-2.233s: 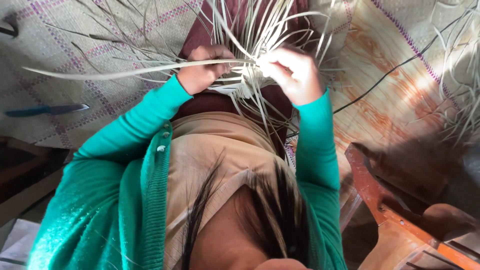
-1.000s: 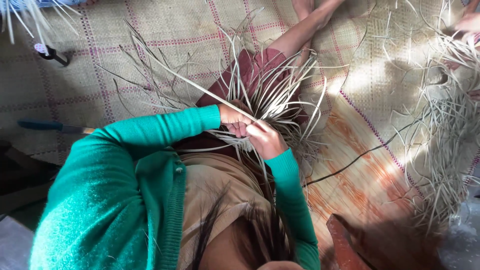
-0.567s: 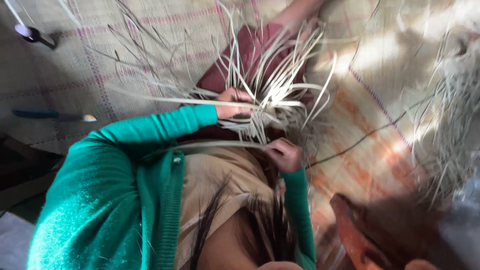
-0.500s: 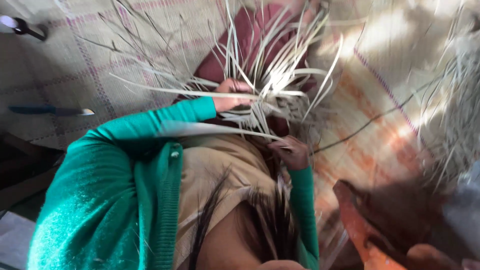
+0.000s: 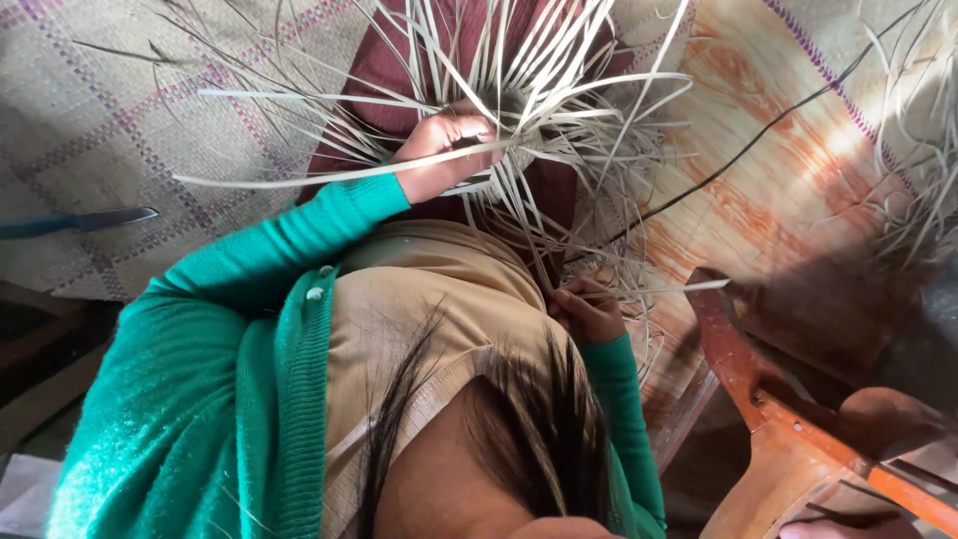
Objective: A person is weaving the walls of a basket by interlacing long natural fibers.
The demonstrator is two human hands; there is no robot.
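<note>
Left hand [image 5: 444,150] gripping pale strips [image 5: 539,90], right hand [image 5: 589,311] pinching one strip

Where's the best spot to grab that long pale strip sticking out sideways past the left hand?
Probably the long pale strip near its free middle, pinched across its flat faces from above: it lies nearly level, clear of the tangle, while the left hand anchors its inner end.

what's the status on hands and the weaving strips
Left hand gripping woven strip bundle. Right hand pinching one strip near lap. Loose strips splay all round; nothing blocking.
</note>
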